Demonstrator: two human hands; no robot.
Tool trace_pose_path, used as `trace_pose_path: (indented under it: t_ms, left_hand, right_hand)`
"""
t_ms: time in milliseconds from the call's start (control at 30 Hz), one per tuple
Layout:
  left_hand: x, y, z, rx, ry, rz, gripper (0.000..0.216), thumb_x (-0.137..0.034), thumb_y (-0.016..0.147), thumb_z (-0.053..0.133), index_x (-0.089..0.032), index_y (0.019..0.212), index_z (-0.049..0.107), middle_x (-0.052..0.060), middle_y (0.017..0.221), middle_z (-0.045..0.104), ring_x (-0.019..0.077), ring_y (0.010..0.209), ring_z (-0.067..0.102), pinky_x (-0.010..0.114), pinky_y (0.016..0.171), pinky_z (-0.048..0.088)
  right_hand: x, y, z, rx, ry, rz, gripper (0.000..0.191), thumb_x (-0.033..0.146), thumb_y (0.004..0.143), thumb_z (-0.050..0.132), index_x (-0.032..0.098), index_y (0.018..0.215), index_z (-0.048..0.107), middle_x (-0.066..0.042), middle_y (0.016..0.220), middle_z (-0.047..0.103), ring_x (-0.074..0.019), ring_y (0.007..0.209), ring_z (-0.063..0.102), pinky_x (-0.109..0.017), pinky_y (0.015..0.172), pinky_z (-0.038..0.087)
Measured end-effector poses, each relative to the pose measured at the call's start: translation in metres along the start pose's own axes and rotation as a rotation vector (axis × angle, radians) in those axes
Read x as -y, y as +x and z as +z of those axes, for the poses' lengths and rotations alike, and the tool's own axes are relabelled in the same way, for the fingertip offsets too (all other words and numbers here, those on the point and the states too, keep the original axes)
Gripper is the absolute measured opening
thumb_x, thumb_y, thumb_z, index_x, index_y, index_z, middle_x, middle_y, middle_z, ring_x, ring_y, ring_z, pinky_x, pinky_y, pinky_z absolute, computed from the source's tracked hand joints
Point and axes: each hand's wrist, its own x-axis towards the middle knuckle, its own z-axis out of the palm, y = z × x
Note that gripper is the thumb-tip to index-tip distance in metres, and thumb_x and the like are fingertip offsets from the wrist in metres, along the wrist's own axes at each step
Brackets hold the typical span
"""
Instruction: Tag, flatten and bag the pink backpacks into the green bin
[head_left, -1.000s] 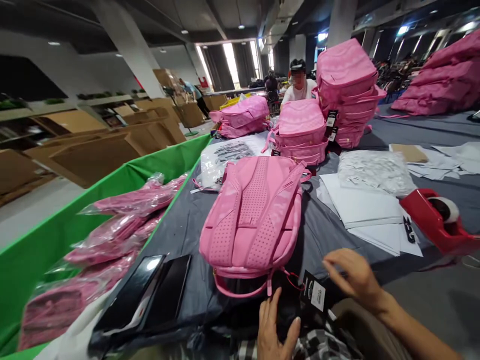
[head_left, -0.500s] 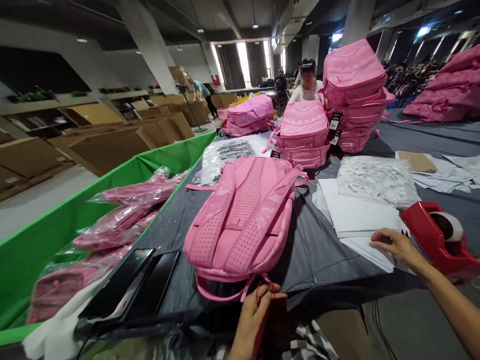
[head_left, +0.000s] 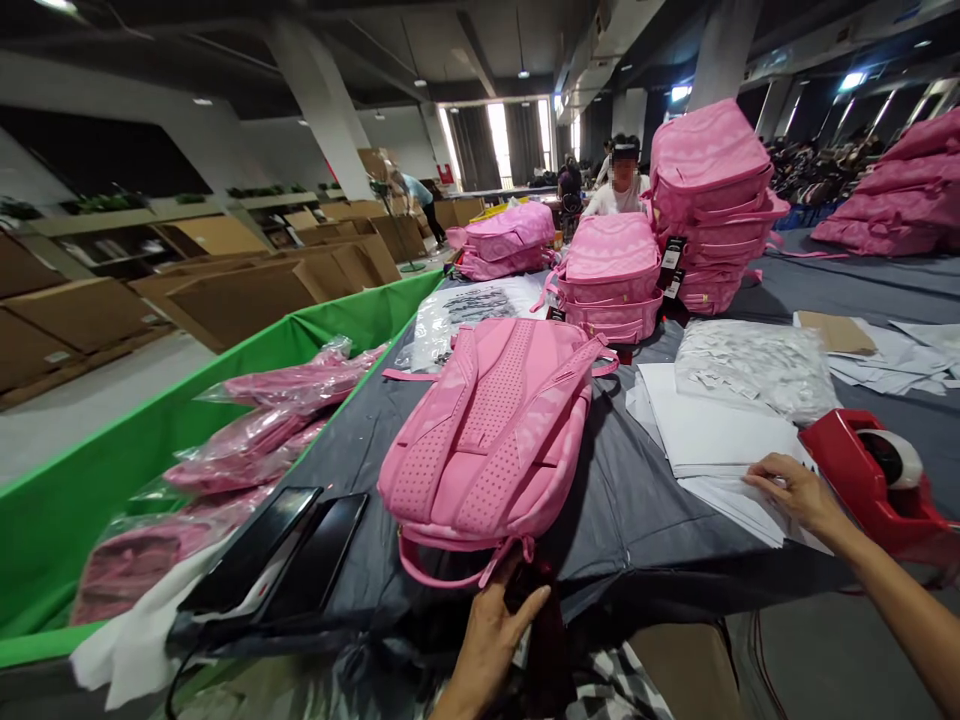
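Note:
A pink backpack [head_left: 491, 430] lies on the dark-covered table with its straps and padded back facing up. Its carrying loop [head_left: 442, 578] hangs over the near edge. My left hand [head_left: 491, 635] is at that edge, thumb spread away from the fingers, whose tips are partly hidden under the bag. Beside the thumb hangs a dark red tag [head_left: 550, 630], which I cannot see being gripped. My right hand [head_left: 799, 495] bends its fingers onto the near corner of a stack of white paper sheets [head_left: 731, 435], pinching at a sheet.
To the right stands a red tape dispenser [head_left: 862, 470], beside a clear bag of small white pieces [head_left: 754, 365]. Stacked pink backpacks [head_left: 709, 190] rise behind. Two black phone-like devices [head_left: 315, 560] lie left. A green-sided bin [head_left: 247, 370] holds plastic-wrapped bags. A co-worker [head_left: 619, 185] is behind the stacks.
My left hand has let go of the dark red tag and its red string, and its thumb has spread. My right hand stays at the paper. The view has shifted slightly.

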Motion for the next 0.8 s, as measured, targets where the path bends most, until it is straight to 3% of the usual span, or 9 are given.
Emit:
trace_pose_path:
  t_ms: [167,267,333,400,433,500,567,667,800]
  left_hand:
    - [0.009,-0.054,-0.022,-0.336,0.350,0.462,0.045,-0.019,0.090,0.070,-0.024,0.134,0.063,0.009,0.128,0.072,0.0278,0.124,0.065,0.043,0.109,0.052]
    - [-0.025,-0.057,-0.019,-0.233,0.286,0.619,0.054,-0.014,0.089,0.071,-0.028,0.140,0.058,0.008,0.127,0.071,0.0267,0.129,0.061,0.044,0.112,0.049]
    - [-0.057,-0.041,-0.004,0.030,0.061,0.596,0.074,-0.036,0.085,0.079,-0.027,0.151,0.046,0.013,0.145,0.060,0.0301,0.136,0.055,0.047,0.112,0.048]
    - [-0.086,-0.018,0.020,0.184,-0.234,0.322,0.112,-0.062,0.063,0.090,-0.025,0.155,0.039,0.017,0.156,0.047,0.0357,0.141,0.048,0.052,0.115,0.043]
    - [-0.096,-0.009,0.032,0.259,-0.384,0.157,0.120,-0.066,0.052,0.093,-0.022,0.152,0.044,0.018,0.150,0.052,0.0359,0.136,0.052,0.050,0.112,0.045]
    - [-0.108,0.004,0.052,0.386,-0.640,-0.179,0.097,-0.073,0.049,0.089,-0.013,0.123,0.068,0.014,0.110,0.072,0.0276,0.098,0.068,0.039,0.087,0.055]
    - [-0.110,0.006,0.063,0.394,-0.771,-0.389,0.072,-0.073,0.052,0.087,-0.011,0.085,0.073,0.005,0.074,0.068,0.0151,0.066,0.058,0.028,0.065,0.047]
    - [-0.106,0.001,0.065,0.309,-0.774,-0.389,0.060,-0.068,0.056,0.087,-0.012,0.068,0.069,0.000,0.062,0.060,0.0100,0.058,0.046,0.024,0.059,0.037]
    - [-0.094,-0.007,0.053,0.225,-0.507,-0.073,0.045,-0.061,0.082,0.073,-0.017,0.077,0.077,0.004,0.071,0.071,0.0167,0.070,0.059,0.031,0.073,0.044]
  right_hand:
    - [0.046,-0.031,-0.018,-0.014,-0.034,-0.255,0.064,0.085,0.085,0.048,0.025,0.084,0.071,-0.010,0.090,0.073,-0.0261,0.086,0.068,-0.037,0.080,0.052]
    - [0.101,-0.059,-0.010,0.085,0.062,-0.264,0.054,0.075,0.092,0.048,0.024,0.081,0.066,-0.004,0.072,0.066,-0.0182,0.066,0.062,-0.027,0.063,0.050]
    - [0.139,-0.073,0.003,0.176,0.160,-0.222,0.053,0.071,0.094,0.047,0.024,0.075,0.060,0.000,0.060,0.054,-0.0134,0.052,0.049,-0.024,0.051,0.042]
    - [0.168,-0.082,0.016,0.278,0.262,-0.179,0.051,0.068,0.095,0.047,0.023,0.072,0.055,0.003,0.058,0.047,-0.0121,0.051,0.043,-0.023,0.048,0.038]
    - [0.177,-0.085,0.022,0.321,0.308,-0.150,0.050,0.067,0.094,0.048,0.023,0.072,0.054,0.003,0.059,0.046,-0.0121,0.052,0.042,-0.023,0.049,0.038]
    - [0.182,-0.088,0.031,0.393,0.383,-0.062,0.048,0.067,0.093,0.049,0.022,0.075,0.055,0.003,0.061,0.047,-0.0129,0.054,0.045,-0.023,0.050,0.040]
    - [0.176,-0.089,0.036,0.463,0.462,-0.025,0.049,0.071,0.082,0.061,0.022,0.089,0.062,0.000,0.070,0.059,-0.0162,0.061,0.055,-0.025,0.055,0.048]
    - [0.166,-0.086,0.043,0.545,0.467,-0.045,0.069,0.066,0.058,0.082,0.022,0.109,0.068,-0.007,0.096,0.072,-0.0246,0.081,0.068,-0.030,0.067,0.056]
    - [0.172,-0.078,0.058,0.484,0.362,-0.016,0.049,0.068,0.071,0.075,0.020,0.082,0.074,-0.006,0.075,0.072,-0.0216,0.069,0.067,-0.027,0.062,0.055]
